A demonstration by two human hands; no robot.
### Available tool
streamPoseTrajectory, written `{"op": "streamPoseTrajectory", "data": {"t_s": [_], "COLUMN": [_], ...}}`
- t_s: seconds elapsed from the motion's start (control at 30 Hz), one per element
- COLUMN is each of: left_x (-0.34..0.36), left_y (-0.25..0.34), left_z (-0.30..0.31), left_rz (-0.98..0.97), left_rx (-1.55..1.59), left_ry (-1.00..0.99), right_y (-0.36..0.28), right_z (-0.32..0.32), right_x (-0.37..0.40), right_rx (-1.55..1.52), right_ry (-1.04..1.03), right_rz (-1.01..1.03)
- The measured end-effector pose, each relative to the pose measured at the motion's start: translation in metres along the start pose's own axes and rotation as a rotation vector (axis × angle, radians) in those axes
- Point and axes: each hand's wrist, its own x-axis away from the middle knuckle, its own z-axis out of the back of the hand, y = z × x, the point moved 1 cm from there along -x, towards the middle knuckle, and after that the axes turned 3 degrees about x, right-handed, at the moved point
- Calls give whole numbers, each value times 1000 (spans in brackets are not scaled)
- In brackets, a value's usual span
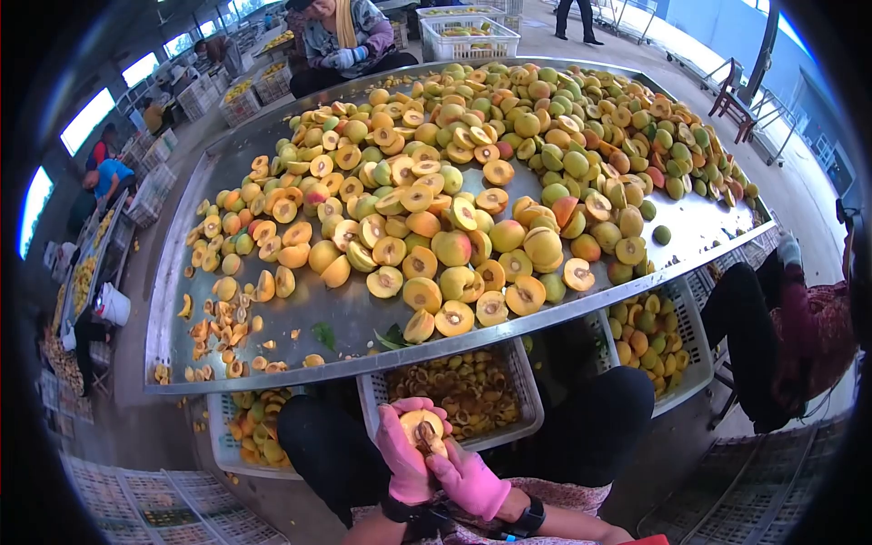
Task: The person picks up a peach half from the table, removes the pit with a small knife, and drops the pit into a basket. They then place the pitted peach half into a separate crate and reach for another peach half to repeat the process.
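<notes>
My left hand (pixel 404 454), in a pink glove, is closed round a halved fruit (pixel 421 429), cut face up, with a brown hollow or pit at its centre. My right hand (pixel 470 481), also in a pink glove, presses its thumb and fingers at the near edge of that fruit; whether it holds a tool is hidden. Both hands are above my lap, just in front of a crate (pixel 536 420) of brownish fruit pieces. Beyond it, a metal table (pixel 300 318) bears a large heap of whole and halved yellow-orange fruit (pixel 454 247).
The table's raised rim (pixel 363 365) runs above the crates. Fruit fills a crate (pixel 218 436) at left and another (pixel 695 363) at right. A seated person (pixel 808 336) is at right, another (pixel 350 45) across the table. Empty-looking crates (pixel 173 509) stand lower left.
</notes>
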Motion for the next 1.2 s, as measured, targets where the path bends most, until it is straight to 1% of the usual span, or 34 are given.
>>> {"op": "streamPoseTrajectory", "data": {"t_s": [0.07,0.17,0.27,0.37,0.47,0.57,0.67,0.73,0.77,0.87,0.97,1.07,1.17,1.2], "left_x": [1,1,3,6,10,12,13,15,16,13,10,3,-6,-10], "left_y": [2,1,-2,0,0,-8,-12,-5,-2,-1,9,17,26,29], "left_z": [-3,0,4,4,3,7,12,12,13,16,18,22,26,28], "left_rz": [-13,-35,-88,-97,-139,-344,-376,-374,-373,-287,-107,65,32,38], "left_rx": [9,-33,-85,-71,-143,-248,-235,-299,-332,-327,-387,-418,-548,-538], "left_ry": [-31,-17,-20,-58,-51,-109,-122,-151,-163,-125,-117,-170,-384,-462], "right_y": [1,-1,-18,-17,-21,-13,-12,-12,-12,-10,-22,-21,-18,-13], "right_z": [1,3,12,10,11,5,8,7,6,8,13,13,13,12], "right_x": [3,4,6,6,9,11,14,14,14,11,12,11,11,10], "right_rx": [-16,-26,64,137,112,-51,-91,-68,-58,30,77,115,102,53], "right_ry": [14,8,-9,1,-30,-62,-124,-146,-159,-198,-281,-280,-310,-339], "right_rz": [2,-72,-94,-104,-135,-198,-222,-212,-207,-186,-255,-252,-252,-263]}}
